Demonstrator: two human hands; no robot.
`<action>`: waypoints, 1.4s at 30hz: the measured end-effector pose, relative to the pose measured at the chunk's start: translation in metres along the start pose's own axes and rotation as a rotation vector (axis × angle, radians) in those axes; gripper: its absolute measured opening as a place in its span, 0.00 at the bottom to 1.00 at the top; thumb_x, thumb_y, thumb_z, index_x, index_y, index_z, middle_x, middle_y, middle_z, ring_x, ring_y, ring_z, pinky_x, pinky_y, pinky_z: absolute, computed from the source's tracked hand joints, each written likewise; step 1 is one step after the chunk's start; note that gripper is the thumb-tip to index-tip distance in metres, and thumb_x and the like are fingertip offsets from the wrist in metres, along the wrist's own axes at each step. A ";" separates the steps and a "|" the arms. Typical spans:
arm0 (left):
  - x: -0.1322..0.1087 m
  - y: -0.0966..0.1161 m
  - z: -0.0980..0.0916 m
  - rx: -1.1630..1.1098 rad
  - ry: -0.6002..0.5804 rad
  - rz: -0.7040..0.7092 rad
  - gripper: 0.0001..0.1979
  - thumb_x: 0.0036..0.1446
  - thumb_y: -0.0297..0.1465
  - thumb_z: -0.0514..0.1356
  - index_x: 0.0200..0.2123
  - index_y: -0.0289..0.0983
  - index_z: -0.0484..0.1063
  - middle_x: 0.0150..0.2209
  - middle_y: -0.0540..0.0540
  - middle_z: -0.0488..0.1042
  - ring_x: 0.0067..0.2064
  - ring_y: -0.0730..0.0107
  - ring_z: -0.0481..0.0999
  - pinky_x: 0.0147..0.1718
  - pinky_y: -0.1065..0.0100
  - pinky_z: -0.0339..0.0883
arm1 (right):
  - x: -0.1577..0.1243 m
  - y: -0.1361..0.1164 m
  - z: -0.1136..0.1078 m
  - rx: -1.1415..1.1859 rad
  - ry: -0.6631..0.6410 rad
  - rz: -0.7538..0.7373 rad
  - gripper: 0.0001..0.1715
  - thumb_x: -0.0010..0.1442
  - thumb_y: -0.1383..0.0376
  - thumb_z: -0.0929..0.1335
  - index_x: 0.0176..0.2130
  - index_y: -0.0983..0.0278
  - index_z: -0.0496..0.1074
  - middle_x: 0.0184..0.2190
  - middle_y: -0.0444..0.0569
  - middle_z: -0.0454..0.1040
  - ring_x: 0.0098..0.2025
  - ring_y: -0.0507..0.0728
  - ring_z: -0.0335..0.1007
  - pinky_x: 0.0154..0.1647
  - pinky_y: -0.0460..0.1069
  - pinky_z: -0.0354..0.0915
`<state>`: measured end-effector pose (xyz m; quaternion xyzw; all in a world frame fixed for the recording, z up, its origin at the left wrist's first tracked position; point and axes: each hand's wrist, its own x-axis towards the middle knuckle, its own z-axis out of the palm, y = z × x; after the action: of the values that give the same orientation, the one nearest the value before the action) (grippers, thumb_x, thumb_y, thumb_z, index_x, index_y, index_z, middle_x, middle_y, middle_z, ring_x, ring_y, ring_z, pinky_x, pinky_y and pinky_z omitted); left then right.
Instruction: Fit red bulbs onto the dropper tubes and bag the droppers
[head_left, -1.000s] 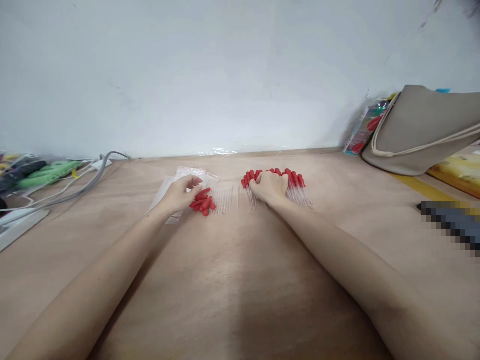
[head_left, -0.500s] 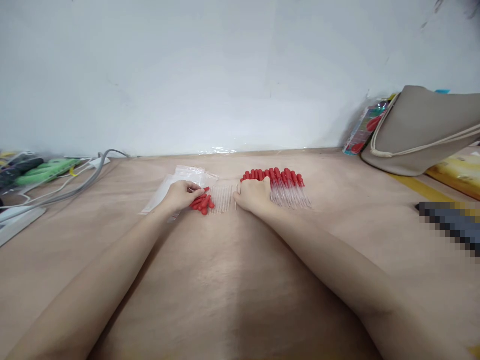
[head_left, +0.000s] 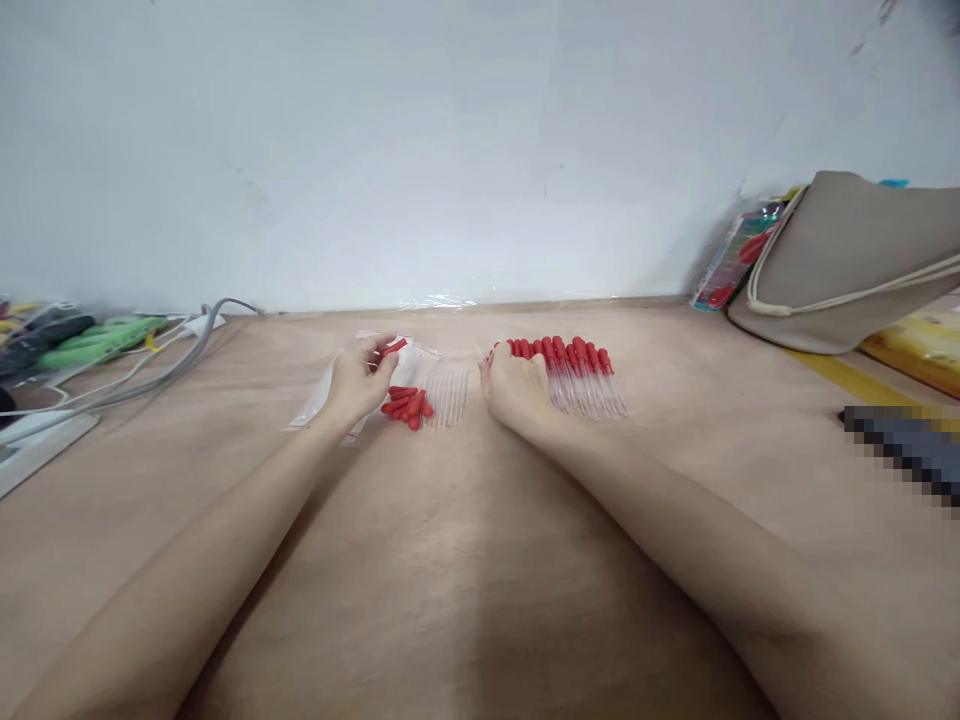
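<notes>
My left hand (head_left: 358, 381) is lifted a little above the table and pinches one red rubber bulb (head_left: 391, 348) between thumb and fingers. Below it lies a small heap of loose red bulbs (head_left: 406, 406) beside a row of bare clear glass tubes (head_left: 448, 392). My right hand (head_left: 516, 389) is curled and holds a thin clear tube (head_left: 480, 352) that is hard to make out. Just right of it lies a row of finished droppers with red bulbs (head_left: 576, 372). A clear plastic bag (head_left: 339, 376) lies under my left hand.
A grey-beige drawstring bag (head_left: 847, 262) and a colourful packet (head_left: 729, 258) stand at the back right by the wall. Grey cables (head_left: 150, 378) and green items (head_left: 97, 343) lie at the left. A blurred-out patch (head_left: 904, 448) covers something at the right edge.
My left hand has risen from the heap with one red bulb. My right hand left the dropper row, slid left to the bare tubes and lifted slightly.
</notes>
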<state>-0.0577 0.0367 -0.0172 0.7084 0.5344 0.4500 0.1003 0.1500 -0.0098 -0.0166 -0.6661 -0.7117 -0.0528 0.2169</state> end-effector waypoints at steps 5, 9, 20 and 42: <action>-0.031 0.037 0.012 -0.072 -0.102 0.235 0.10 0.53 0.29 0.55 0.38 0.36 0.72 0.35 0.46 0.71 0.35 0.70 0.72 0.31 0.71 0.66 | -0.027 0.038 0.011 0.261 0.234 -0.286 0.15 0.64 0.62 0.56 0.39 0.67 0.65 0.33 0.52 0.74 0.32 0.55 0.68 0.39 0.52 0.53; -0.062 0.061 0.020 -0.043 -0.288 0.407 0.07 0.51 0.24 0.56 0.33 0.35 0.71 0.31 0.48 0.72 0.33 0.72 0.70 0.32 0.70 0.64 | -0.043 0.063 0.013 0.408 0.292 -0.436 0.15 0.63 0.62 0.57 0.41 0.66 0.68 0.32 0.53 0.72 0.35 0.55 0.66 0.35 0.49 0.58; -0.076 0.053 0.033 -0.112 -0.292 0.328 0.09 0.55 0.35 0.58 0.35 0.36 0.72 0.31 0.47 0.73 0.30 0.72 0.70 0.29 0.70 0.64 | -0.061 0.064 -0.005 0.381 0.161 -0.472 0.12 0.62 0.63 0.59 0.38 0.64 0.69 0.32 0.48 0.74 0.33 0.52 0.67 0.36 0.49 0.51; -0.075 0.046 0.030 -0.198 -0.442 0.344 0.09 0.57 0.33 0.55 0.38 0.38 0.73 0.36 0.47 0.77 0.36 0.69 0.75 0.36 0.69 0.69 | -0.055 0.065 -0.006 0.456 -0.048 -0.596 0.10 0.61 0.64 0.62 0.34 0.63 0.71 0.30 0.44 0.74 0.30 0.50 0.65 0.38 0.49 0.47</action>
<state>-0.0065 -0.0360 -0.0453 0.8561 0.3252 0.3454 0.2052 0.2153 -0.0560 -0.0464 -0.3655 -0.8726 0.0621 0.3180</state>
